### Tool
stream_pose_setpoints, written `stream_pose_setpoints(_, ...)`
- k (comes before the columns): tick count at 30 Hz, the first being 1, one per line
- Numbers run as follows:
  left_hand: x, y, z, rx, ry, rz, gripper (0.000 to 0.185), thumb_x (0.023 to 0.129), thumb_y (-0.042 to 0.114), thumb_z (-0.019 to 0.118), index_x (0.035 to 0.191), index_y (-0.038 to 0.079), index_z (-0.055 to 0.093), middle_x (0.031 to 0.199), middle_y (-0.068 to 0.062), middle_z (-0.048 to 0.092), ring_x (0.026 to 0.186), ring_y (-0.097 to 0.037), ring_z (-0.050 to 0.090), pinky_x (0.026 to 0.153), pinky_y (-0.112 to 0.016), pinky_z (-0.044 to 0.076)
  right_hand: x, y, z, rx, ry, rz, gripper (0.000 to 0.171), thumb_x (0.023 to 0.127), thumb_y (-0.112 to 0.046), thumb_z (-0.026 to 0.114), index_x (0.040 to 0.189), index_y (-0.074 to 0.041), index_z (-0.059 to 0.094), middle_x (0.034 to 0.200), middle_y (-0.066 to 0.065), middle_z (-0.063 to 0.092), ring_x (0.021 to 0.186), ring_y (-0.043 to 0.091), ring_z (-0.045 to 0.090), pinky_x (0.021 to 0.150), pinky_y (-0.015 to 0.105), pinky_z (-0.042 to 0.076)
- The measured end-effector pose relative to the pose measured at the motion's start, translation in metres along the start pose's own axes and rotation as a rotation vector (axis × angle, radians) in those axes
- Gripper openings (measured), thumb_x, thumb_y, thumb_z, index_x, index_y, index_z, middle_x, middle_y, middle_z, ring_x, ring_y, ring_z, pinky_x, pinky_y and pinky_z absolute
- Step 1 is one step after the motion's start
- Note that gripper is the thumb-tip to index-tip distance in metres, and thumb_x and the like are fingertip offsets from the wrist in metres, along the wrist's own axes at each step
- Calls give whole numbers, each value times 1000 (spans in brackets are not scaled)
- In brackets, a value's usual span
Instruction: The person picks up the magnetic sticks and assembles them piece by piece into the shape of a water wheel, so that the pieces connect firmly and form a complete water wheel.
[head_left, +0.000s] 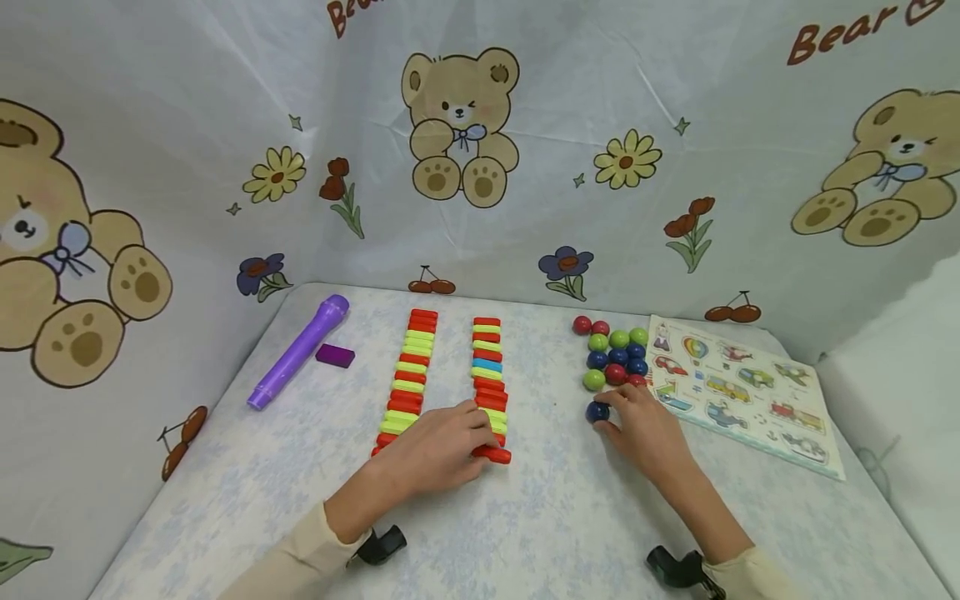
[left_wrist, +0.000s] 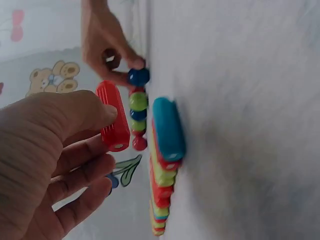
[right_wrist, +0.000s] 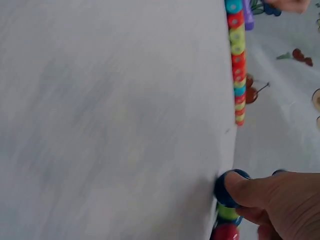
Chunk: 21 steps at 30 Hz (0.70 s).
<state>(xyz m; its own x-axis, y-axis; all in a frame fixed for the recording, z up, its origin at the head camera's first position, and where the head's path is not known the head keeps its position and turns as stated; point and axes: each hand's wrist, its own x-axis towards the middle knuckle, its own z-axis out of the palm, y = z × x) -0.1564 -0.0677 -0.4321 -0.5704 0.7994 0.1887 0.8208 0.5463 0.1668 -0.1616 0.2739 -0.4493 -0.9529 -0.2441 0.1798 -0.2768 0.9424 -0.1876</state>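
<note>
- Bear-printed cloth is hanging around a pale tabletop (head_left: pixel 525 517) in the head view, with two rows of red, lime and blue sticks running away from the person.
- Left hand (head_left: pixel 438 454) is lying at the near end of the right-hand row (head_left: pixel 489 371), its grip closing on a red stick (head_left: pixel 495 454) there; the left-hand row (head_left: pixel 408 375) is lying just beside it.
- Right hand (head_left: pixel 645 429) is pinching a dark blue ball (head_left: pixel 597 411) that is sitting on the tabletop, just in front of a cluster of red, green and blue balls (head_left: pixel 617 354).
- A purple toy microphone (head_left: pixel 300 350) and a small purple block (head_left: pixel 335 356) are lying to the far left; a vehicle puzzle board (head_left: pixel 738 392) is lying to the right of the balls.
- Left wrist view is showing the left hand (left_wrist: pixel 50 165) with its fingers curling on the red stick (left_wrist: pixel 112 122), held just off the stick row, whose nearest piece is a blue stick (left_wrist: pixel 168 129); beyond, the right hand (left_wrist: pixel 105 42) is gripping the dark blue ball (left_wrist: pixel 138 76).
- Right wrist view is showing the right hand (right_wrist: pixel 280 202) with a fingertip pressing on the dark blue ball (right_wrist: pixel 225 189) against the tabletop (right_wrist: pixel 110 120), other balls touching below it, and a stick row (right_wrist: pixel 237 65) stretching away.
</note>
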Motion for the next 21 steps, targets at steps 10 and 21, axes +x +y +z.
stream_pose_setpoints(10,-4,-13,-11,-113,-21,-154,24,95,25,85,117,16,80,106,4,75,88,-9,57,70,-16,51,11,-83,-15,307,-190,-191,35,89,-30,92,118,-23,73,110,-5,72,91,14,62,69,23,54)
stream_pose_setpoints(21,-13,-24,-33,-214,-133,-180,18,94,16,85,112,14,82,103,5,75,92,-9,59,79,-22,56,20,-102,-6,365,-232,-309,39,87,-27,93,120,-20,75,105,-6,71,93,20,64,73,25,55)
